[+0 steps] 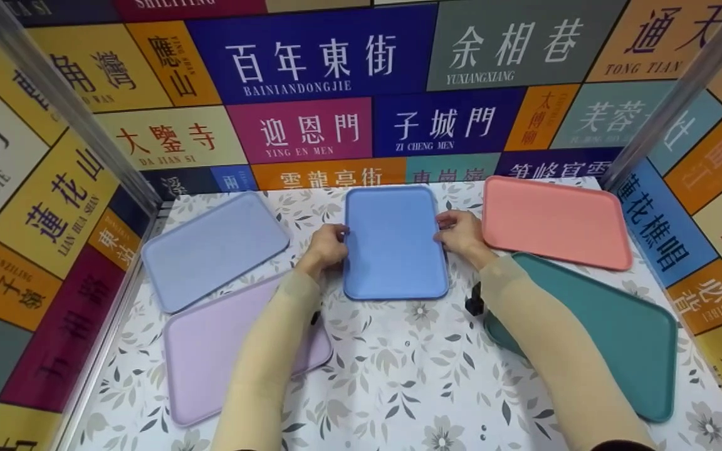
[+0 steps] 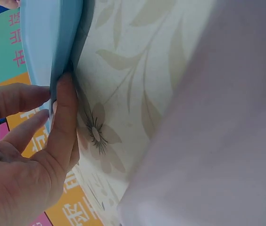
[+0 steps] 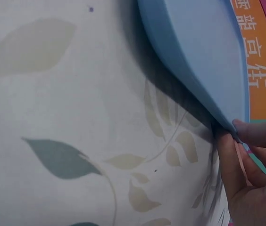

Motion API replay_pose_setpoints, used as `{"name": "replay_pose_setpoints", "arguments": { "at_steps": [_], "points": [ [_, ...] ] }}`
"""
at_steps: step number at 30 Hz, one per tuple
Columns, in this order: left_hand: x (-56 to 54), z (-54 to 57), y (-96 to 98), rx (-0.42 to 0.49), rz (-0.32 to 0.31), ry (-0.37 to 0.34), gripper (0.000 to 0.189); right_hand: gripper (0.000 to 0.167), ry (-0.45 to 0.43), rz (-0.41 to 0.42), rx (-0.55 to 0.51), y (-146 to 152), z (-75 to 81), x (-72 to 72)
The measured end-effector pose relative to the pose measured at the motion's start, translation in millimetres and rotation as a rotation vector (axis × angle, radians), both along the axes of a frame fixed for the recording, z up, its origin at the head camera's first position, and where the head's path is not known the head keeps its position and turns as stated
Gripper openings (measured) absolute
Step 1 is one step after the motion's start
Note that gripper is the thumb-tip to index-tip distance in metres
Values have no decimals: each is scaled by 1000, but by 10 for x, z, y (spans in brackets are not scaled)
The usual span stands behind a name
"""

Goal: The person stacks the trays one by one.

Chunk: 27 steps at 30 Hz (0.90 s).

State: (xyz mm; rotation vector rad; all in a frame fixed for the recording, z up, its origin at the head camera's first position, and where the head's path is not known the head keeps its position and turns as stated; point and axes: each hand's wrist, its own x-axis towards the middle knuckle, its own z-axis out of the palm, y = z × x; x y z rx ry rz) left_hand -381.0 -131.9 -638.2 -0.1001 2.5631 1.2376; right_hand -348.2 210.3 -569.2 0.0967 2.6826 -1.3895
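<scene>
A blue rectangular tray (image 1: 393, 244) lies lengthwise at the middle of the table, towards the back wall. My left hand (image 1: 326, 245) pinches its left rim, thumb on the upper side and fingers beneath, as the left wrist view shows on the tray's edge (image 2: 67, 42). On the opposite rim, my right hand (image 1: 461, 235) grips in the same way. In the right wrist view the near side of the tray (image 3: 194, 61) casts a shadow on the cloth and seems slightly raised. The undersides of the fingers are partly hidden by the rim.
A pale periwinkle tray (image 1: 217, 250) and a lilac tray (image 1: 210, 351) lie at the left, the lilac one partly behind my left forearm. At the right are a coral tray (image 1: 555, 219) and a green tray (image 1: 612, 332). Lettered walls surround the floral tablecloth (image 1: 392, 388).
</scene>
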Motion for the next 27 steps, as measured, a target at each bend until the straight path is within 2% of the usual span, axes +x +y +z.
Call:
{"name": "replay_pose_setpoints", "arguments": {
  "at_steps": [5,9,10,14,17,19,22,27],
  "points": [
    [-4,-7,1,18,12,2,71,47,7,6,23,15,42,13],
    [85,85,-14,62,29,-8,62,42,-11,8,51,11,91,27],
    [124,129,-23,82,30,2,60,41,-15,10,64,8,109,33],
    [459,572,-35,117,21,28,52,37,-49,14,84,5,201,70],
    [709,891,-59,102,11,38,51,36,-68,26,77,9,286,115],
    [791,961,-103,81,-1,51,50,37,-66,38,84,7,336,148],
    [859,997,-187,78,-26,47,50,39,-49,56,114,-20,401,206],
    [911,1062,-382,133,-74,-15,50,42,5,94,133,-149,480,298]
  ]
}}
